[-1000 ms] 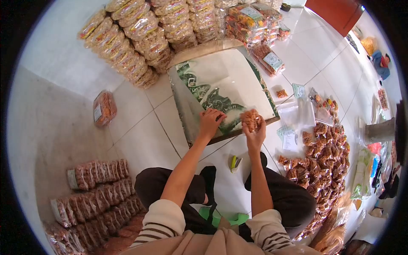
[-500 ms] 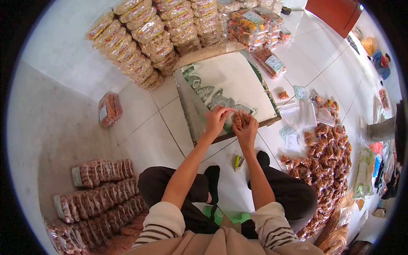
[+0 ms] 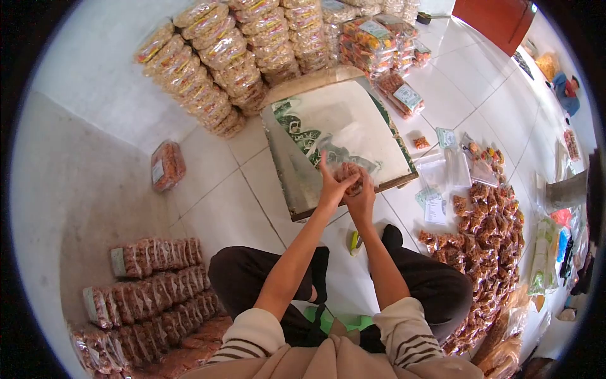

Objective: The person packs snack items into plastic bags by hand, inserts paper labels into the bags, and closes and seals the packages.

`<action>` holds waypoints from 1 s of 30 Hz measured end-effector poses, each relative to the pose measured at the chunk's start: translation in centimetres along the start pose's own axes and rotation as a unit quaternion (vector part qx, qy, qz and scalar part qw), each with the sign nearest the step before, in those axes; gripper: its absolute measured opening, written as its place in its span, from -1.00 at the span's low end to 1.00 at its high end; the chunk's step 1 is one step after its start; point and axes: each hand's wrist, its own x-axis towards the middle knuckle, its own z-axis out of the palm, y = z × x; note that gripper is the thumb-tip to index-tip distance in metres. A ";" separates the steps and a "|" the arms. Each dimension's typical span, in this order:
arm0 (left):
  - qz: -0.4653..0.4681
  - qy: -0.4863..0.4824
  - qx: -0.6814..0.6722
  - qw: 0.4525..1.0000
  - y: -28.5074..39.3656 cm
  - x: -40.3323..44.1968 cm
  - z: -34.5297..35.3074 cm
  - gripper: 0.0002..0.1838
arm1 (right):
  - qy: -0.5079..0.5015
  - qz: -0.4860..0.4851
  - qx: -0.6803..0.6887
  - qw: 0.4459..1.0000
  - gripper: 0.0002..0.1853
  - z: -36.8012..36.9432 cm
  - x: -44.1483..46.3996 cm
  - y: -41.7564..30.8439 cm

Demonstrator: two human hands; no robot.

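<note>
We note one small clear bag of reddish-brown snack pieces, held above the near edge of the low board. The right hand is closed on its right side; the left hand meets it from the left, thumb against the bag and index finger extended, though we cannot tell whether its other fingers grip. Near right, we see a heap of similar filled bags; beyond it lie flat clear bags. Near left, long clear packs of brown snack lie in rows; farther along, one labelled pack rests by the wall. Far left, we record stacked packs of pale snack; right of these, multicoloured labelled packs. Compared with one second ago, when the left hand rested on the board and the right alone held the bag, we find both hands together at it, and the bag farther left.
</note>
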 end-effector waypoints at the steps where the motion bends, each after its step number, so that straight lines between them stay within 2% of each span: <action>1: 0.017 -0.057 0.023 0.998 -0.5 0.0 -0.2 -0.13 | 0.005 -0.005 0.002 1.000 -0.47 0.2 0.3 0.3; 2: 0.034 -0.114 0.047 0.992 -1.1 0.0 -0.5 -0.17 | 0.005 -0.004 0.004 1.000 -0.47 0.3 0.6 0.7; 4: 0.050 -0.125 0.066 0.989 -1.1 -1.3 -0.8 -0.19 | -0.043 -0.107 -0.071 0.991 -0.46 0.3 1.5 1.1; 5: 0.066 -0.136 0.081 0.985 -1.1 -1.7 -0.8 -0.22 | -0.008 -0.100 0.014 0.995 -0.50 0.1 1.8 1.4; 6: 0.068 -0.137 0.081 0.985 -1.6 -1.6 -1.2 -0.22 | -0.007 -0.101 0.014 0.995 -0.50 0.4 2.1 1.9; 8: -0.006 -0.138 0.059 0.989 -2.6 -1.1 -2.3 -0.21 | -0.061 0.025 0.166 0.984 -0.45 1.1 2.5 2.7; 9: -0.005 -0.137 0.057 0.989 -3.1 -0.2 -2.9 -0.21 | -0.063 0.023 0.165 0.984 -0.45 1.0 2.3 2.0; 10: -0.033 -0.067 0.097 0.992 -3.1 0.8 -3.2 -0.24 | -0.054 0.048 0.121 0.990 -0.41 0.5 1.7 0.7; 12: -0.063 0.004 0.132 0.989 -3.1 1.8 -3.0 -0.26 | -0.048 0.070 0.074 0.994 -0.37 0.4 0.7 0.4; 14: -0.060 0.067 0.079 0.993 -0.9 1.2 -1.3 -0.26 | -0.019 0.012 0.017 1.000 -0.32 1.5 -0.2 2.4; 15: -0.060 0.065 0.079 0.993 -0.7 1.1 -1.3 -0.26 | -0.018 -0.031 -0.014 0.999 -0.36 1.4 0.0 2.4; 17: -0.038 -0.040 0.229 0.972 -0.2 0.7 -1.6 -0.17 | -0.021 -0.001 -0.051 0.998 -0.40 1.6 0.3 2.8; 18: -0.037 -0.039 0.231 0.971 -1.0 0.6 -1.9 -0.17 | -0.027 0.031 -0.087 0.995 -0.43 1.8 0.5 3.1; 20: -0.043 -0.081 0.134 0.987 -3.5 0.5 -2.7 -0.08 | -0.041 0.025 -0.053 0.997 -0.46 1.8 0.7 3.4; 21: -0.042 -0.071 0.180 0.980 -3.7 0.2 -3.0 -0.19 | -0.055 0.018 -0.022 0.998 -0.49 1.9 0.8 3.3; 22: -0.044 -0.069 0.180 0.980 -4.1 -0.1 -3.1 -0.19 | -0.058 0.020 -0.021 0.998 -0.49 2.2 1.0 3.3; 24: 0.064 -0.030 0.216 0.974 -4.7 -0.8 -3.3 -0.40 | -0.024 0.051 -0.018 0.998 -0.48 2.8 1.7 3.3; 25: 0.063 -0.028 0.216 0.974 -3.5 -1.5 -2.9 -0.40 | -0.026 0.052 -0.018 0.998 -0.48 3.0 2.0 3.5; 27: -0.097 -0.021 0.333 0.938 -1.2 -2.7 -2.3 -0.56 | -0.043 0.050 -0.074 0.995 -0.47 3.3 2.9 3.7; 28: -0.097 -0.021 0.331 0.938 -1.2 -2.9 -2.6 -0.56 | -0.044 0.049 -0.075 0.995 -0.47 3.7 3.3 3.6; 29: -0.055 -0.023 0.327 0.943 -1.2 -3.2 -2.8 -0.59 | -0.005 0.169 0.225 0.960 -0.44 4.4 3.6 3.4; 30: -0.015 -0.025 0.322 0.946 -1.4 -3.4 -3.0 -0.62 | 0.032 0.273 0.500 0.821 -0.41 4.9 3.9 3.4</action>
